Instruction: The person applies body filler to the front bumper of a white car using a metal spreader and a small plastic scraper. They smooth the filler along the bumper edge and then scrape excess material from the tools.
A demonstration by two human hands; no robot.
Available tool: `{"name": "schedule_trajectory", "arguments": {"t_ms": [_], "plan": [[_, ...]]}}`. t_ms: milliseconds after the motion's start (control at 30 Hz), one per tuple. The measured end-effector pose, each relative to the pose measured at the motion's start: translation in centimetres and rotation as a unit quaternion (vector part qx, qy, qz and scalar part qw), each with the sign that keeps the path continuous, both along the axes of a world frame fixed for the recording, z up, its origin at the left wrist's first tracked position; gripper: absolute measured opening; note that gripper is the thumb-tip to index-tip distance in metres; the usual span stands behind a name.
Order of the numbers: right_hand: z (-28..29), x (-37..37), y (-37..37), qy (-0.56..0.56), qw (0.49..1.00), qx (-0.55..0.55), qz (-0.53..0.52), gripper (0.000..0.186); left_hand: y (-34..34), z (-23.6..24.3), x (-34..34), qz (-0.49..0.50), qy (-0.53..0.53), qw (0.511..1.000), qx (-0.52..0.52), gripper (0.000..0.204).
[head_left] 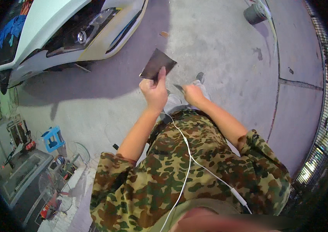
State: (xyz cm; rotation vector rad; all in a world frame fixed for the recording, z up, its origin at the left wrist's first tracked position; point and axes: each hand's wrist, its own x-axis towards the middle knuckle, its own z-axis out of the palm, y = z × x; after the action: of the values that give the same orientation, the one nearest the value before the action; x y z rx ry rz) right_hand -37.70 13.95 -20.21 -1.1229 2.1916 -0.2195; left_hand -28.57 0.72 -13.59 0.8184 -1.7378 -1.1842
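Observation:
My left hand point(154, 92) is closed on a dark, flat, square plate point(155, 63), its thumb lying along the near face. The plate is tilted and held up above the concrete floor. Just right of it and lower, my right hand point(194, 94) is closed round a thin grey scraper point(179, 88), whose blade points up and left toward the plate without touching it. Most of the scraper's handle is hidden inside the fingers. A white car front point(106, 52) with a headlight point(82, 36) stands at the far left, apart from both hands.
A dark bucket point(254, 14) stands at the far right. Near left are a blue plastic stool point(53, 139), a dark bench-like unit point(26, 178), tools and loose cables. A metal grille point(324, 112) runs along the right edge. A white cable point(189, 154) hangs over my camouflage shirt.

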Motion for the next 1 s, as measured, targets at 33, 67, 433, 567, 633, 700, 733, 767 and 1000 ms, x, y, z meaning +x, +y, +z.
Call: {"name": "schedule_trajectory", "arguments": {"t_ms": [33, 67, 433, 567, 633, 700, 733, 767, 1000], "plan": [[-1.4, -0.1, 1.4, -0.011, 1.000, 0.010, -0.016, 0.031, -0.1, 0.2, 0.1, 0.003, 0.020, 1.000, 0.020, 0.025], [-2.3, -0.5, 2.6, -0.022, 0.997, 0.068, -0.023, 0.032, 0.0, 0.1, -0.1, -0.007, 0.015, 0.999, 0.051, 0.028], [4.5, -7.6, -2.6, -0.603, 0.670, -0.297, -0.316, 0.038, -0.9, -1.4, 2.8, -0.260, 0.061, 0.690, 0.673, 0.022], [5.0, -6.4, -2.3, -0.464, 0.806, -0.287, -0.229, 0.035, -0.6, -1.3, 2.9, -0.263, 0.067, 0.692, 0.669, 0.025], [4.9, -6.4, -1.1, -0.479, 0.811, -0.267, -0.202, 0.035, -0.2, -1.4, 3.4, -0.264, 0.043, 0.690, 0.673, 0.025], [4.9, -6.5, 0.2, -0.485, 0.818, -0.237, -0.198, 0.035, 0.5, -1.7, 3.7, -0.267, 0.030, 0.694, 0.668, 0.026], [4.9, -6.7, 0.9, -0.488, 0.820, -0.246, -0.172, 0.036, 0.8, -1.9, 3.8, -0.276, 0.040, 0.692, 0.666, 0.026], [4.9, -6.9, 1.6, -0.486, 0.827, -0.237, -0.156, 0.036, 1.3, -2.0, 3.9, -0.269, 0.016, 0.692, 0.670, 0.027], [3.0, -11.1, 7.8, -0.351, 0.934, -0.062, 0.000, 0.043, 0.5, -1.0, 4.3, -0.241, 0.088, 0.699, 0.668, 0.022]]}}
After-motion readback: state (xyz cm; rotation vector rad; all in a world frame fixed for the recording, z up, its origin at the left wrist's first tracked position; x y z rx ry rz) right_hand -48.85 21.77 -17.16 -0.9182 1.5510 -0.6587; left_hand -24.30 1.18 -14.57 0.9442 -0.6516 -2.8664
